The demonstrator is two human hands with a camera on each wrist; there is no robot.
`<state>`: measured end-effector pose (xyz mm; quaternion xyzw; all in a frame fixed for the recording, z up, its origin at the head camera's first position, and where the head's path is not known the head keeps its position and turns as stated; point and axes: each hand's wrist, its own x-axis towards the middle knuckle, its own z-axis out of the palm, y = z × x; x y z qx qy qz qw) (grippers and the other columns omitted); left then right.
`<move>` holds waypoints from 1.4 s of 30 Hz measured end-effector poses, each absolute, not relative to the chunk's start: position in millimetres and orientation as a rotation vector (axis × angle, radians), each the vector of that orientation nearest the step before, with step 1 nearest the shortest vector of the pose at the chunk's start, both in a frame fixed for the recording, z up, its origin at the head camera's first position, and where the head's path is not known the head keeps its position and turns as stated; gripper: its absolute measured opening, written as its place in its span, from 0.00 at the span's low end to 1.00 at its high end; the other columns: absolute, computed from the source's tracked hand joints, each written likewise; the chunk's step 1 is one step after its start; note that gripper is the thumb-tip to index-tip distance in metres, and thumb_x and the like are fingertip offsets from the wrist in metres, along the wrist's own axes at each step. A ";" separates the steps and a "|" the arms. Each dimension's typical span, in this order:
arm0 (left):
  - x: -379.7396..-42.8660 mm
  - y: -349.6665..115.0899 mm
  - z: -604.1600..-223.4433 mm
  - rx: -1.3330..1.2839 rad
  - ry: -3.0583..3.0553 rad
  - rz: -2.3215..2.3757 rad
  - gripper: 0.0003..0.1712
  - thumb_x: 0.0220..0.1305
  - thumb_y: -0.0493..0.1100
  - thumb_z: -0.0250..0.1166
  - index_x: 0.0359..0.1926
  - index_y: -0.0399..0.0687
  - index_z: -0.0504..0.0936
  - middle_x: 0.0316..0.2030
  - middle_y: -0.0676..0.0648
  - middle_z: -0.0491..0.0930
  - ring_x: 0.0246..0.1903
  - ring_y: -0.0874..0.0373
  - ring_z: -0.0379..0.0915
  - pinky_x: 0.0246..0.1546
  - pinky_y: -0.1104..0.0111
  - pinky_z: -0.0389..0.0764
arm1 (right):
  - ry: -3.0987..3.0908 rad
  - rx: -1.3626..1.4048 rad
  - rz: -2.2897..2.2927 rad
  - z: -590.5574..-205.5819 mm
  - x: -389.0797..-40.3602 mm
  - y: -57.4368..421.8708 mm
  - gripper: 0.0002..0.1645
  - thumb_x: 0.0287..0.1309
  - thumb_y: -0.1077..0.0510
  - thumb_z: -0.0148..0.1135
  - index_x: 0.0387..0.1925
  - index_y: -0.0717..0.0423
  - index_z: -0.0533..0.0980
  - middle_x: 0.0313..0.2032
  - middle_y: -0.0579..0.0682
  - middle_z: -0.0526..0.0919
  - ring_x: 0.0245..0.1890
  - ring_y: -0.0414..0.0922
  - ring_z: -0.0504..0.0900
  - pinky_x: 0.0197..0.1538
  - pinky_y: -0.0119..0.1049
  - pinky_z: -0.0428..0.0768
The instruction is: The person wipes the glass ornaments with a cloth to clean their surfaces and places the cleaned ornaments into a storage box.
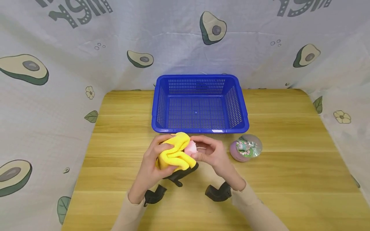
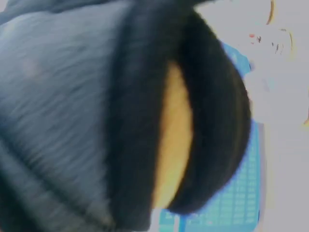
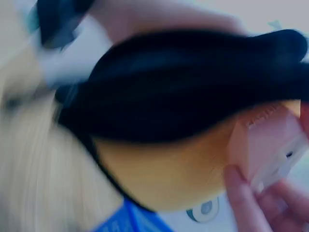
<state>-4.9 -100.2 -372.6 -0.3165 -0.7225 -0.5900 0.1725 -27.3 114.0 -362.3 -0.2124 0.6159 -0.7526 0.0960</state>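
Note:
A folded yellow cloth is gripped by my left hand, fingers over its far side and thumb at the near side. Close under the cloth is a black item, mostly hidden in the head view; its dark body spans the right wrist view above the yellow. My right hand pinches a small pink faceted block with raised lettering, held against the cloth's right side. Blurred dark and grey fabric fills much of the left wrist view, where neither hand shows clearly.
A blue plastic basket stands just beyond the hands on the wooden table. To the right lies a snow globe with a pink base. Black curved mounts sit at both wrists. An avocado-print curtain surrounds the table.

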 end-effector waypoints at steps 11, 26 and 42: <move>-4.4 -92.8 -377.5 -0.910 -2.039 -1.408 0.17 0.62 0.47 0.62 0.49 0.47 0.70 0.54 0.37 0.69 0.52 0.42 0.68 0.54 0.58 0.71 | 1.800 -0.311 -2.009 -352.5 -31.0 116.4 0.29 0.61 0.52 0.63 0.49 0.77 0.73 0.39 0.56 0.83 0.36 0.44 0.83 0.42 0.42 0.82; -3.5 -91.6 -384.1 -0.585 -1.969 -2.058 0.30 0.62 0.52 0.66 0.48 0.32 0.64 0.55 0.44 0.67 0.54 0.49 0.64 0.55 0.68 0.70 | 2.299 -0.969 -2.003 -357.3 -22.0 107.2 0.23 0.56 0.60 0.67 0.51 0.68 0.76 0.46 0.58 0.81 0.42 0.45 0.81 0.42 0.39 0.82; -4.6 -100.8 -382.8 -0.242 -1.843 -2.666 0.17 0.63 0.37 0.50 0.52 0.48 0.59 0.44 0.42 0.63 0.37 0.60 0.70 0.38 0.73 0.78 | 2.371 -2.034 -1.740 -358.2 -30.1 99.9 0.14 0.65 0.64 0.56 0.47 0.69 0.78 0.50 0.64 0.79 0.53 0.58 0.77 0.56 0.49 0.74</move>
